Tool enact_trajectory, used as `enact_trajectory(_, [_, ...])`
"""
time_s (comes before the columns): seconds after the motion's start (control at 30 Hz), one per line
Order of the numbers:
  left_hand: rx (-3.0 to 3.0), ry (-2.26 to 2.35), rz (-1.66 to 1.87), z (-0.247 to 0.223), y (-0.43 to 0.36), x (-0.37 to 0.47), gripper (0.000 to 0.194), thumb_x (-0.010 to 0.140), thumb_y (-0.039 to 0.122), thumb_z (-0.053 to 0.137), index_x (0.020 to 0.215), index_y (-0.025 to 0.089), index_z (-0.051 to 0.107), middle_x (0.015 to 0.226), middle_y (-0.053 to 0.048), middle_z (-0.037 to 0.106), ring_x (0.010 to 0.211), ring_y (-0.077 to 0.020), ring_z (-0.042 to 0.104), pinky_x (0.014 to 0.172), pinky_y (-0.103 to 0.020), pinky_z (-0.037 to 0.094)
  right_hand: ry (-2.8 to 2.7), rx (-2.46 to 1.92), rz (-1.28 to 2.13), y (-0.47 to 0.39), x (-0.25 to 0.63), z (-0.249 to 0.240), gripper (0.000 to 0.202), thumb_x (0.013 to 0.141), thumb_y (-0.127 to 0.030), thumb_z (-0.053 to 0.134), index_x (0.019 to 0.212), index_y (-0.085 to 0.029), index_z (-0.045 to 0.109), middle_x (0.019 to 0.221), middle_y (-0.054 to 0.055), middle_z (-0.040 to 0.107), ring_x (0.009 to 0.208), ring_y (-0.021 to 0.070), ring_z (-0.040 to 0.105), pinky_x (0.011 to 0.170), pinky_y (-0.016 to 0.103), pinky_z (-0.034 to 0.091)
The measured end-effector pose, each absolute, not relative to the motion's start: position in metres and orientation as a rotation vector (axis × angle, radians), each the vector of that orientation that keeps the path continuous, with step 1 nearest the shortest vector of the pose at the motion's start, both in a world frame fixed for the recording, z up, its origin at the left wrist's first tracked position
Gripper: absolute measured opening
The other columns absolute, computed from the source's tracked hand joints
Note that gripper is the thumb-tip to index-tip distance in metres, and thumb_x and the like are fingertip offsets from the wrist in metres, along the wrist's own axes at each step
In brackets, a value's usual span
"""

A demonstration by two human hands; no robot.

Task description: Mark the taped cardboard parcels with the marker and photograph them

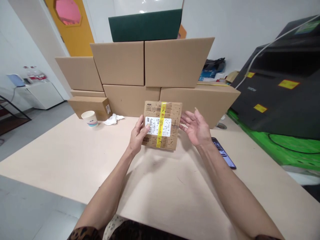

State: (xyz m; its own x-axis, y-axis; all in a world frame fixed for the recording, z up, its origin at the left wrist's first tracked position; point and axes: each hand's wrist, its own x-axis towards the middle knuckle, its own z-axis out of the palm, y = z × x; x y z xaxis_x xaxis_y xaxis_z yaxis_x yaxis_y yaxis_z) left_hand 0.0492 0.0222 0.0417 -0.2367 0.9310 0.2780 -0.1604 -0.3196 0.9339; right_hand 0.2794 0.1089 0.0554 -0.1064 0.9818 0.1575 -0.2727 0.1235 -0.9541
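Note:
A small flat cardboard box [173, 141], with a white label and a strip of yellow tape across its face, is held tilted up above the table. My left hand [137, 135] grips its left edge, thumb on the front by the label and the other fingers partly hidden behind. Beside the right edge is my right hand [196, 128], palm turned up and fingers spread, its fingertips close to the box; whether they touch it I cannot tell. A phone [223, 153] with a lit screen lies under my right forearm.
Large cardboard boxes [120, 65] are stacked along the back of the table [62, 160], topped by a dark green box [146, 26]. At the left stand a paper cup [89, 119] and a crumpled tissue [113, 119]. A big black machine [282, 76] fills the right side.

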Motion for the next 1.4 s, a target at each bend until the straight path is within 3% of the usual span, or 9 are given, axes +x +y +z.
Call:
enact_trajectory(0.17, [0.987,1.139,1.623,0.04,0.026,0.046,0.077,0.074,0.043,0.086,0.144,0.023,0.059,0.157,-0.012,0.054,0.148,-0.035,0.048,0.117,-0.043,0.045,-1.195,-0.815,1.237,0.105,0.27,0.052,0.049,0.078,-0.066,0.072,0.111,-0.029,0.07,0.134,0.008,0.072,0.134,0.0329,0.06,0.11,0.054,0.048])
enact_trajectory(0.27, [0.888,1.206,1.455,0.03,0.03,0.046,0.076,0.073,0.045,0.087,0.141,0.023,0.06,0.149,-0.013,0.062,0.145,-0.0343,0.051,0.118,-0.047,0.043,-1.231,-0.932,1.272,0.104,0.263,0.044,0.052,0.079,-0.061,0.073,0.122,-0.032,0.068,0.144,0.004,0.068,0.139,0.0314,0.056,0.112,0.055,0.046])
enact_trajectory(0.43, [0.97,1.111,1.384,0.024,0.028,0.051,0.085,0.068,0.046,0.092,0.144,0.027,0.058,0.136,-0.009,0.071,0.132,-0.0324,0.062,0.116,-0.046,0.046,-1.31,-1.016,1.435,0.106,0.258,0.03,0.057,0.084,-0.065,0.066,0.13,-0.033,0.062,0.153,0.003,0.061,0.139,0.0295,0.057,0.11,0.05,0.049])
enact_trajectory(0.67, [1.087,1.257,1.448,0.038,0.024,0.045,0.061,0.084,0.062,0.073,0.138,0.035,0.063,0.135,-0.006,0.07,0.129,-0.0342,0.062,0.101,-0.045,0.052,-1.371,-1.039,1.245,0.102,0.267,0.047,0.069,0.083,-0.077,0.062,0.135,-0.032,0.06,0.15,0.009,0.062,0.136,0.0341,0.057,0.102,0.055,0.052])
enact_trajectory(0.83, [1.134,1.284,1.656,0.042,0.021,0.045,0.07,0.083,0.065,0.072,0.142,0.029,0.061,0.151,-0.01,0.06,0.141,-0.0355,0.052,0.109,-0.046,0.047,-1.394,-0.97,1.134,0.098,0.277,0.062,0.068,0.083,-0.081,0.057,0.131,-0.034,0.065,0.136,0.008,0.071,0.124,0.0335,0.064,0.097,0.053,0.051])
enact_trajectory(1.1, [1.234,1.155,1.851,0.047,0.017,0.043,0.07,0.085,0.064,0.072,0.145,0.031,0.057,0.144,-0.01,0.066,0.147,-0.031,0.049,0.121,-0.047,0.038,-1.359,-0.959,1.114,0.086,0.273,0.072,0.066,0.085,-0.079,0.057,0.13,-0.032,0.066,0.124,0.008,0.076,0.12,0.0328,0.067,0.099,0.053,0.05])
enact_trajectory(1.4, [1.046,1.063,1.689,0.035,0.026,0.042,0.072,0.079,0.049,0.08,0.144,0.025,0.06,0.153,-0.009,0.059,0.148,-0.033,0.049,0.119,-0.044,0.044,-1.424,-0.905,1.182,0.086,0.263,0.059,0.063,0.085,-0.077,0.06,0.13,-0.032,0.066,0.144,0.007,0.067,0.133,0.0331,0.06,0.105,0.054,0.051])
